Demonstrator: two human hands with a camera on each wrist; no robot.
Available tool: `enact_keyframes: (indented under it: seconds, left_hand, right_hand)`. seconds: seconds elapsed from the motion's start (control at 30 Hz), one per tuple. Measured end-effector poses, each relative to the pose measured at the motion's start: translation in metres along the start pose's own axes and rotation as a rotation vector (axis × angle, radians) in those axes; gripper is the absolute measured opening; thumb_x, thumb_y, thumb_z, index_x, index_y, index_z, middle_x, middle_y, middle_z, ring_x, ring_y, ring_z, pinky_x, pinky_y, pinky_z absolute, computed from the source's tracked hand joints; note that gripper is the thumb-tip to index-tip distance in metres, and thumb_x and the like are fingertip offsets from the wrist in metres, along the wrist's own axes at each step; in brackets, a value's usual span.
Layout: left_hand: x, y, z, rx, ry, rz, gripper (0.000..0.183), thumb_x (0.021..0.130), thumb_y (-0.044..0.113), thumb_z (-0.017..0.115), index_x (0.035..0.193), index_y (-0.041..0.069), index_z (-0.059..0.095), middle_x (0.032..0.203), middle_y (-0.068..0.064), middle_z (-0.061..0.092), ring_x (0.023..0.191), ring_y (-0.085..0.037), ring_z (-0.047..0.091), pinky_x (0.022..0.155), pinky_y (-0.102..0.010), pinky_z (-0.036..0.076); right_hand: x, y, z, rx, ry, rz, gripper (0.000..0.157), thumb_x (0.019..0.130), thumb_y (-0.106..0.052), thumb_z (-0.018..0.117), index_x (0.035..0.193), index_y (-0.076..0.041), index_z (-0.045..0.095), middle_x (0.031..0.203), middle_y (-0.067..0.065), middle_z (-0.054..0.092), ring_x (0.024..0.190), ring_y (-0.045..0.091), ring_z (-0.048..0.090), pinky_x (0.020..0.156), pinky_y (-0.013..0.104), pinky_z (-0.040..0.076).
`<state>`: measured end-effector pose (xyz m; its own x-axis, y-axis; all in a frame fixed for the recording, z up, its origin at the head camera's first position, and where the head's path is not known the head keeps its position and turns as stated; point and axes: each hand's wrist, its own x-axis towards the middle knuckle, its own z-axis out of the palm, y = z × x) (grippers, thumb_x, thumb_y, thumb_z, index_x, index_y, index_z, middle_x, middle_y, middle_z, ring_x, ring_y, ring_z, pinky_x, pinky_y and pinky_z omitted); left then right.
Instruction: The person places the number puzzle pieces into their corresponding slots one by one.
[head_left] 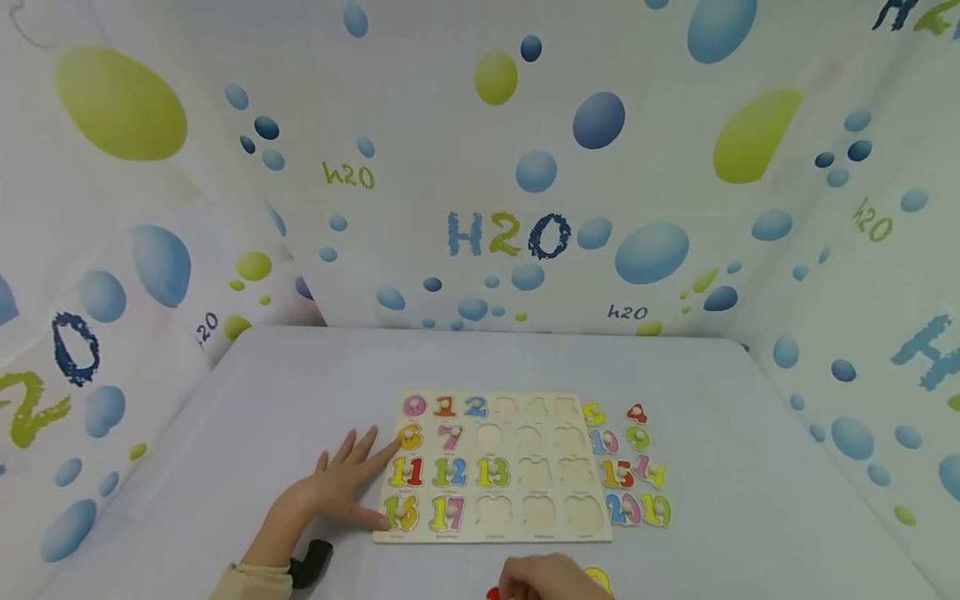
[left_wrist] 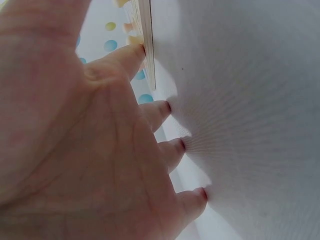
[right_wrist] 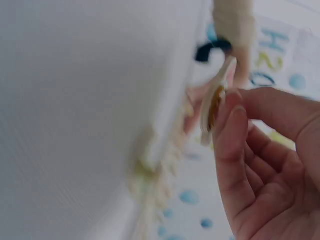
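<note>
A wooden number puzzle board [head_left: 472, 527] lies on the table, with several pieces such as the 0 [head_left: 414, 406], the 13 [head_left: 492, 472] and the 17 [head_left: 447, 513] in their recesses. My left hand [head_left: 337, 483] is spread at the board's left side, thumb and index finger at its edge. In the left wrist view, the other fingertips [left_wrist: 182, 145] rest on the table. Below the board, my right hand [head_left: 553, 577] pinches a wooden number piece [right_wrist: 212, 112] between thumb and fingers. That piece is seen nearly edge-on, so its number is hidden.
Right of the board lie several loose number pieces, among them the 4 [head_left: 637, 413], 15 [head_left: 617, 474], 20 [head_left: 623, 509] and 19 [head_left: 657, 510]. A yellow piece [head_left: 598, 575] shows partly behind my right hand. Patterned cloth walls [head_left: 405, 250] surround the table.
</note>
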<state>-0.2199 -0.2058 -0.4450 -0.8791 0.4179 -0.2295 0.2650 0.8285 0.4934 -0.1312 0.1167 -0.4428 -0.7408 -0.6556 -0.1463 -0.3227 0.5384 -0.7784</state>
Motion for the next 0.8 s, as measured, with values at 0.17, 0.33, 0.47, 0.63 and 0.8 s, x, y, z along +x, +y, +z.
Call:
enact_keyframes:
  seconds: [0.17,0.33,0.47,0.63,0.8]
  left_hand:
    - [-0.002,0.002,-0.002,0.020,0.014,-0.020,0.107,0.062,0.052,0.080,0.147,0.013,0.029,0.150,-0.027,0.008,0.133,-0.050,-0.003,0.096,-0.071,0.000]
    - [-0.003,0.003,-0.002,0.003,0.013,-0.008,0.105,0.063,0.051,0.081,0.147,0.011,0.030,0.150,-0.028,0.008,0.133,-0.051,-0.002,0.095,-0.072,0.000]
    - [-0.003,0.003,-0.002,0.001,0.007,-0.003,0.105,0.064,0.051,0.080,0.147,0.012,0.029,0.150,-0.028,0.007,0.133,-0.051,-0.003,0.095,-0.072,0.000]
    - [-0.001,0.001,0.000,0.010,-0.001,-0.011,0.106,0.064,0.052,0.080,0.148,0.013,0.028,0.150,-0.027,0.006,0.133,-0.050,-0.004,0.095,-0.072,-0.001]
    - [0.001,-0.002,0.002,0.025,-0.010,-0.016,0.107,0.063,0.055,0.079,0.148,0.015,0.027,0.151,-0.025,0.005,0.134,-0.049,-0.005,0.096,-0.071,-0.001]
  right_hand:
    - [0.015,-0.007,-0.043,-0.033,0.156,-0.067,0.010,0.087,-0.009,0.065,0.083,-0.017,0.060,0.065,-0.015,0.051,0.058,0.001,0.047,0.054,0.018,0.044]
    - [0.043,0.004,-0.057,-0.118,0.170,-0.088,0.011,0.085,-0.006,0.066,0.081,-0.013,0.059,0.064,-0.013,0.051,0.054,0.002,0.047,0.051,0.020,0.043]
    - [0.059,0.012,-0.055,-0.151,0.129,-0.078,0.013,0.085,-0.006,0.067,0.079,-0.013,0.058,0.063,-0.011,0.051,0.052,0.003,0.047,0.050,0.020,0.042]
    - [0.071,0.016,-0.047,-0.195,0.080,-0.036,0.016,0.084,-0.007,0.068,0.077,-0.015,0.057,0.059,-0.011,0.049,0.048,0.003,0.045,0.047,0.019,0.038]
    - [0.074,0.015,-0.041,-0.221,0.072,-0.021,0.018,0.083,-0.006,0.069,0.075,-0.014,0.056,0.057,-0.010,0.048,0.046,0.003,0.045,0.047,0.018,0.037]
